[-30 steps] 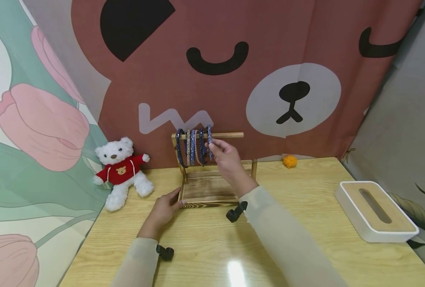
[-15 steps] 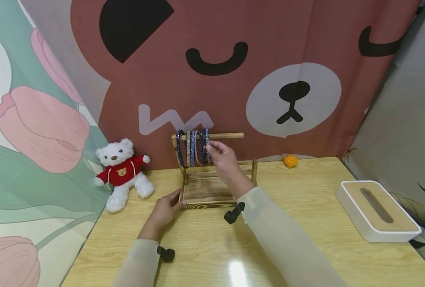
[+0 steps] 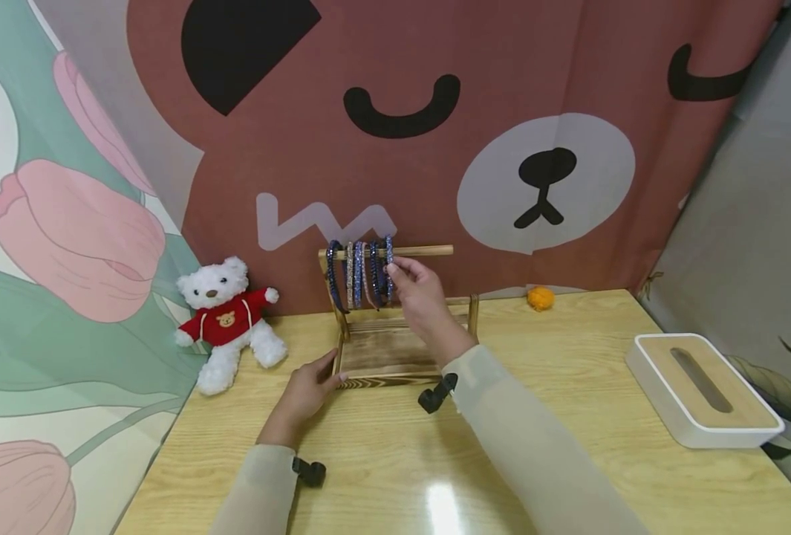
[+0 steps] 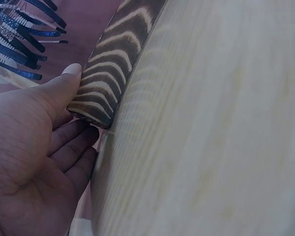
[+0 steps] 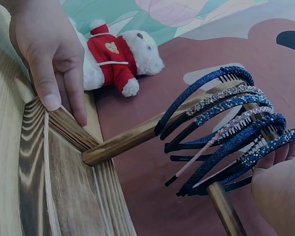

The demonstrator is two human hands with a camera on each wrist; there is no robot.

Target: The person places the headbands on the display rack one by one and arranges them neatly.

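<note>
Several headbands (image 3: 358, 275), blue, silver, pink and dark, hang in a row on the upper bar of a wooden stand (image 3: 382, 353). My right hand (image 3: 425, 301) pinches the rightmost one, a glittery blue headband (image 5: 278, 143), between thumb and fingers; its top lies over the bar. In the right wrist view only part of that hand shows, at the right edge. Low at the stand's front left corner, my left hand (image 3: 304, 394) holds the base. Its thumb lies against the patterned front rail (image 4: 108, 73) and its fingers are at the end.
A white teddy bear (image 3: 228, 323) in a red hoodie sits left of the stand. An orange ball-like thing (image 3: 540, 299) lies at the back of the table (image 3: 542, 386). Far right stands a white box (image 3: 702, 394) with a slotted wooden lid. A bear-print curtain hangs behind.
My right hand and the pinched blue headband shifted slightly left along the bar, then slightly back right. My left hand stays at the stand's corner.
</note>
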